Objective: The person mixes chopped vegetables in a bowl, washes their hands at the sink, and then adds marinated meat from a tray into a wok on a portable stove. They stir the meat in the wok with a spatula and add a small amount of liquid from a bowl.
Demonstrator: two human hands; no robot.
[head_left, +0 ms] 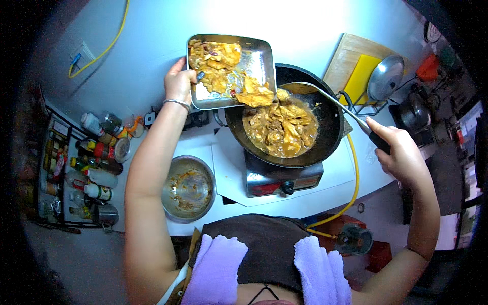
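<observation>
One left hand (179,83) outstretched, gripping tray (258,62); right hand (403,152), spatula (346,109).

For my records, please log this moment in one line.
left hand: holds metal tray; right hand: holds spatula; saucy food: in tray, wok

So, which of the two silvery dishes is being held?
The rectangular tray, gripped by the left hand; the round bowl rests on the white table.

The tray (256,60) was bright, smooth metal; the bowl (189,189), metal too, looked smeared. The wok (330,119) looked dark and matt, the spatula (333,99) glossy metal with a plastic-looking grip (379,143). The board (339,60) was wood, the lid (385,79) polished metal, the purple cloth (216,269) fluffy.
</observation>
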